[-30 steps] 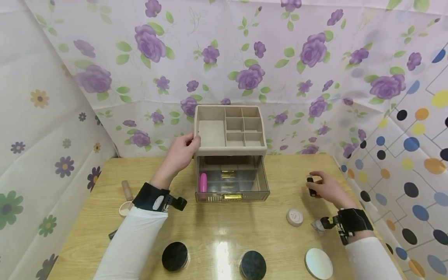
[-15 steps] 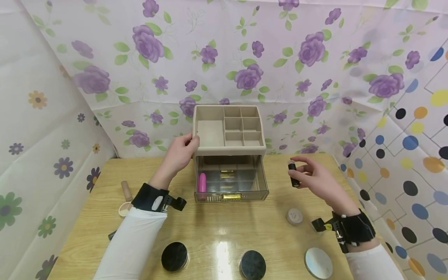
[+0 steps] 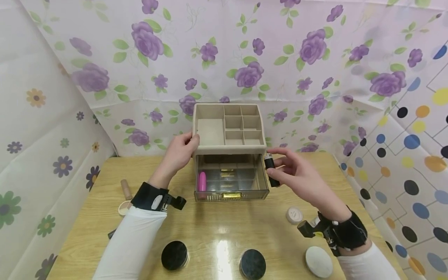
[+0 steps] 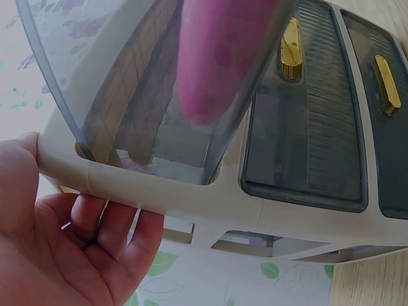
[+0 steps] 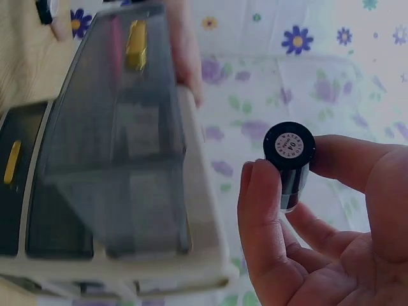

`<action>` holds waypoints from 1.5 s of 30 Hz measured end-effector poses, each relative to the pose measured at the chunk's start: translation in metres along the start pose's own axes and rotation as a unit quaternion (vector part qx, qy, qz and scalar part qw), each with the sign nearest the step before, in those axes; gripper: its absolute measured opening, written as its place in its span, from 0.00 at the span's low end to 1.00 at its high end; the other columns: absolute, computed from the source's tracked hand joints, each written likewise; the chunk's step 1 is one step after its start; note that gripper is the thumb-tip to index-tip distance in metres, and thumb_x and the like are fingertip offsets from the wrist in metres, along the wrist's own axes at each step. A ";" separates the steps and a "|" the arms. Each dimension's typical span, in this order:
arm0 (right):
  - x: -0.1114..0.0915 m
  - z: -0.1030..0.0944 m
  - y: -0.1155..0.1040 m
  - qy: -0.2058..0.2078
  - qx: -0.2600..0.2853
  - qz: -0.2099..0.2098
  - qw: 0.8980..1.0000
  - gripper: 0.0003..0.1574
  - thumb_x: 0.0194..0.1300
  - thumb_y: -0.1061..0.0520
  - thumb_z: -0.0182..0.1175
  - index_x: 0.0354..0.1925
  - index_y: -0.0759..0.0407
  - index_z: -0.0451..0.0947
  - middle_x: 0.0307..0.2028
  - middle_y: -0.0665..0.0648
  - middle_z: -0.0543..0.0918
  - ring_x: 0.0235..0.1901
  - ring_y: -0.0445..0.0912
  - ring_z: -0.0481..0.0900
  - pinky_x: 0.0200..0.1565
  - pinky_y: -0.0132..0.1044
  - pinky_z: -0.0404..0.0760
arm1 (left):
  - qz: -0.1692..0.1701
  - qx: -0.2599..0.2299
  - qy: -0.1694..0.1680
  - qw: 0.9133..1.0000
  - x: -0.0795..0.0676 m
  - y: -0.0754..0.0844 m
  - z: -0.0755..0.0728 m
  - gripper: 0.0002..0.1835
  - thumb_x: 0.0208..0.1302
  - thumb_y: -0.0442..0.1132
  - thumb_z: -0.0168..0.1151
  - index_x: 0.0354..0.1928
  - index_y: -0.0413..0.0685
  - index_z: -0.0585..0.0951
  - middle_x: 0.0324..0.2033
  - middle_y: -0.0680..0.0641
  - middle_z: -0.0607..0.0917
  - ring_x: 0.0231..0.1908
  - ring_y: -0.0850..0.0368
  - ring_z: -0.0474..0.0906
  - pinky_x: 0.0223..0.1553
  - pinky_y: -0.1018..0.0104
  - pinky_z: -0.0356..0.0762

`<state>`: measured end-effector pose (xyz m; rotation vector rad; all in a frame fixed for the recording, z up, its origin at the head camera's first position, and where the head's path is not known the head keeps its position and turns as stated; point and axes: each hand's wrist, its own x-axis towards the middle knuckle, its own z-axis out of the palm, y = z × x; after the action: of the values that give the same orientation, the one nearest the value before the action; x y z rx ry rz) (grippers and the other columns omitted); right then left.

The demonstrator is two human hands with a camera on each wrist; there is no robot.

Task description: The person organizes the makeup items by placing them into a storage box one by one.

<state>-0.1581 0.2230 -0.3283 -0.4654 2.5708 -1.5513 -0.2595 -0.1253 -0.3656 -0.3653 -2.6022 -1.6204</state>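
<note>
A beige makeup organizer [image 3: 229, 148] stands at the table's back, its top split into compartments. Its clear upper drawer [image 3: 213, 195] is pulled out, with a pink tube [image 3: 202, 181] upright in the left corner. My left hand [image 3: 178, 153] grips the organizer's left edge, thumb at the top rim and fingers curled along the side in the left wrist view. Between thumb and fingers, my right hand [image 3: 301, 175] pinches a black lipstick tube [image 3: 271, 171], tilted, close beside the drawer's right wall. A round "04" label marks the tube's end [image 5: 289, 145] in the right wrist view.
Two black-lidded jars [image 3: 174, 255] and a pale round compact [image 3: 318, 261] lie near the front. A small round pot [image 3: 294, 215] is below my right hand. Left lie a brown tube [image 3: 126, 189] and a round piece [image 3: 124, 208]. Lower drawers [image 4: 306, 127] are closed.
My right hand has lifted the lipstick tube from the table's right side and carried it left to the drawer. The left hand keeps its grip on the organizer.
</note>
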 end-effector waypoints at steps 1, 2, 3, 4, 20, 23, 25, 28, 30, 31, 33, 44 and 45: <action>0.001 0.002 -0.003 -0.006 0.002 -0.002 1.000 0.35 0.68 0.44 0.64 0.69 0.43 0.65 0.50 0.57 0.79 0.44 0.47 0.81 0.40 0.48 0.84 | 0.000 0.000 0.000 1.000 0.000 0.000 0.000 0.25 0.75 0.57 0.45 0.57 0.47 0.79 0.27 0.41 0.74 0.26 0.49 0.69 0.26 0.60 0.68; 0.002 0.005 -0.005 -0.011 0.006 -0.004 1.000 0.35 0.68 0.44 0.64 0.69 0.43 0.65 0.50 0.57 0.79 0.44 0.47 0.81 0.41 0.48 0.83 | 0.000 0.001 0.000 1.000 0.000 0.001 0.000 0.25 0.75 0.57 0.45 0.56 0.48 0.79 0.26 0.42 0.74 0.26 0.49 0.69 0.26 0.60 0.68; 0.003 0.007 -0.007 -0.016 0.006 -0.005 1.000 0.35 0.68 0.44 0.64 0.69 0.42 0.65 0.50 0.57 0.79 0.44 0.47 0.81 0.42 0.48 0.83 | 0.001 0.002 -0.001 1.000 0.000 0.001 0.000 0.25 0.75 0.58 0.45 0.56 0.47 0.79 0.26 0.42 0.74 0.26 0.49 0.69 0.26 0.60 0.68; 0.005 0.009 -0.008 -0.020 0.008 -0.006 1.000 0.35 0.68 0.44 0.64 0.69 0.42 0.64 0.50 0.57 0.79 0.44 0.47 0.81 0.42 0.48 0.83 | 0.000 0.002 -0.001 1.000 0.000 0.001 0.000 0.25 0.75 0.58 0.45 0.56 0.48 0.79 0.26 0.42 0.74 0.26 0.49 0.69 0.26 0.60 0.68; 0.031 0.048 -0.020 -0.051 -0.027 -0.049 0.997 0.35 0.68 0.44 0.64 0.69 0.40 0.66 0.47 0.53 0.79 0.37 0.44 0.82 0.37 0.49 0.84 | 0.006 0.001 0.002 1.000 0.000 0.000 0.000 0.24 0.75 0.58 0.45 0.51 0.47 0.80 0.26 0.42 0.74 0.26 0.49 0.69 0.26 0.59 0.68; 0.037 0.057 -0.021 -0.055 -0.036 -0.054 0.996 0.34 0.67 0.46 0.65 0.68 0.41 0.67 0.46 0.53 0.79 0.36 0.43 0.82 0.35 0.48 0.85 | 0.005 -0.002 0.000 1.000 0.000 0.000 0.000 0.24 0.75 0.58 0.45 0.52 0.47 0.80 0.26 0.42 0.74 0.26 0.49 0.69 0.25 0.60 0.68; 0.042 0.062 -0.022 -0.058 -0.051 -0.055 0.995 0.33 0.67 0.47 0.65 0.67 0.40 0.67 0.46 0.52 0.80 0.36 0.42 0.82 0.36 0.46 0.85 | 0.005 -0.003 -0.001 1.000 0.000 0.000 0.000 0.25 0.75 0.58 0.45 0.54 0.48 0.80 0.26 0.42 0.74 0.26 0.49 0.69 0.25 0.60 0.68; 0.048 0.070 -0.024 -0.067 -0.084 -0.045 0.993 0.31 0.66 0.46 0.66 0.65 0.34 0.68 0.46 0.50 0.80 0.39 0.39 0.82 0.37 0.41 0.84 | 0.003 -0.002 -0.002 1.000 0.000 0.000 0.000 0.26 0.75 0.59 0.45 0.58 0.48 0.79 0.28 0.42 0.75 0.27 0.49 0.70 0.26 0.59 0.69; 0.051 0.075 -0.024 -0.074 -0.106 -0.036 0.991 0.31 0.65 0.45 0.66 0.63 0.33 0.68 0.46 0.49 0.81 0.39 0.37 0.81 0.38 0.40 0.83 | 0.002 0.000 -0.002 1.000 0.000 0.000 0.000 0.27 0.75 0.59 0.44 0.61 0.49 0.78 0.30 0.42 0.77 0.28 0.49 0.71 0.27 0.59 0.70; 0.053 0.077 -0.025 -0.077 -0.114 -0.032 0.990 0.31 0.65 0.45 0.67 0.63 0.33 0.68 0.46 0.49 0.81 0.38 0.37 0.81 0.38 0.40 0.83 | 0.001 0.000 -0.002 1.000 0.000 0.000 0.000 0.27 0.75 0.59 0.44 0.61 0.49 0.78 0.31 0.42 0.77 0.29 0.49 0.71 0.28 0.59 0.70; 0.055 0.080 -0.026 -0.082 -0.118 -0.023 0.989 0.30 0.65 0.46 0.67 0.63 0.36 0.69 0.44 0.49 0.81 0.37 0.39 0.82 0.36 0.40 0.83 | 0.001 0.001 -0.003 1.000 0.000 -0.001 0.001 0.28 0.75 0.59 0.44 0.62 0.49 0.77 0.32 0.42 0.78 0.30 0.49 0.72 0.29 0.59 0.71; 0.070 0.096 -0.024 -0.120 -0.172 -0.011 0.978 0.33 0.63 0.42 0.67 0.62 0.49 0.71 0.24 0.50 0.80 0.19 0.42 0.75 0.29 0.39 0.76 | 0.003 -0.003 -0.003 1.000 0.000 -0.001 0.000 0.27 0.75 0.59 0.44 0.61 0.49 0.78 0.31 0.41 0.77 0.28 0.48 0.70 0.27 0.59 0.69; 0.071 0.098 -0.024 -0.124 -0.175 -0.012 0.977 0.33 0.63 0.43 0.67 0.62 0.50 0.72 0.23 0.51 0.80 0.18 0.42 0.74 0.28 0.38 0.75 | 0.002 -0.005 -0.004 1.000 0.000 -0.001 0.000 0.28 0.75 0.60 0.44 0.62 0.49 0.77 0.32 0.42 0.77 0.29 0.48 0.71 0.28 0.59 0.70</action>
<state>-0.1971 0.1078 -0.3485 -0.6761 2.6454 -0.9672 -0.2597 -0.1259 -0.3661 -0.3771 -2.5988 -1.6333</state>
